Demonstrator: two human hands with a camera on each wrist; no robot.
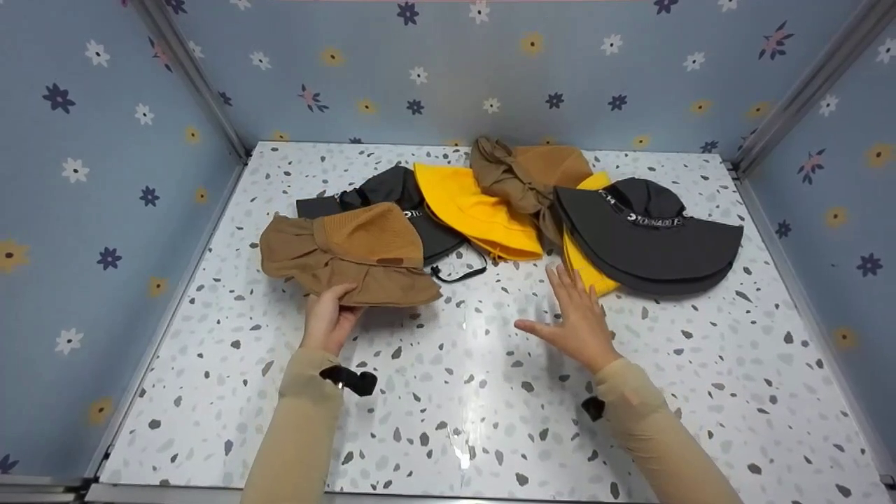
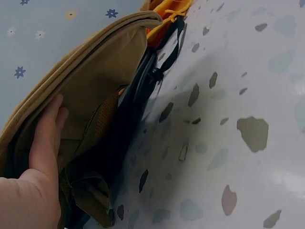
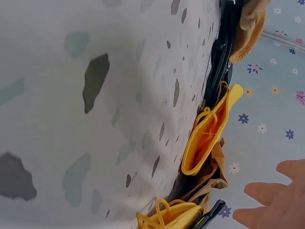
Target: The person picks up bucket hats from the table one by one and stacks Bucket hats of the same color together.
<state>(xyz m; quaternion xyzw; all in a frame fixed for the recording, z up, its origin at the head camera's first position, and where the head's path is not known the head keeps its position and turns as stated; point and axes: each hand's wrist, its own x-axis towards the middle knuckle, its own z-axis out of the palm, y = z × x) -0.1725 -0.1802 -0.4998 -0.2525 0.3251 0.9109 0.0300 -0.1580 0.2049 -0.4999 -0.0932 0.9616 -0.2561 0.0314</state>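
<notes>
My left hand [image 1: 330, 318] grips the near brim of a brown sun hat [image 1: 374, 234], thumb on top and fingers underneath. In the left wrist view the hat's folded brim [image 2: 102, 71] rises past the fingers. This hat overlaps a black hat [image 1: 399, 187] behind it, whose black strap [image 1: 462, 275] trails onto the table. Fingers spread and holding nothing, my right hand [image 1: 575, 323] hovers just in front of a yellow hat [image 1: 591, 269] that lies partly under a wide-brimmed black hat [image 1: 658, 245].
Another yellow hat [image 1: 476, 210] lies in the middle, with a second brown hat [image 1: 553, 168] behind and right of it. The speckled white table [image 1: 448, 392] is bounded by blue flowered panels [image 1: 448, 77] at the back and both sides.
</notes>
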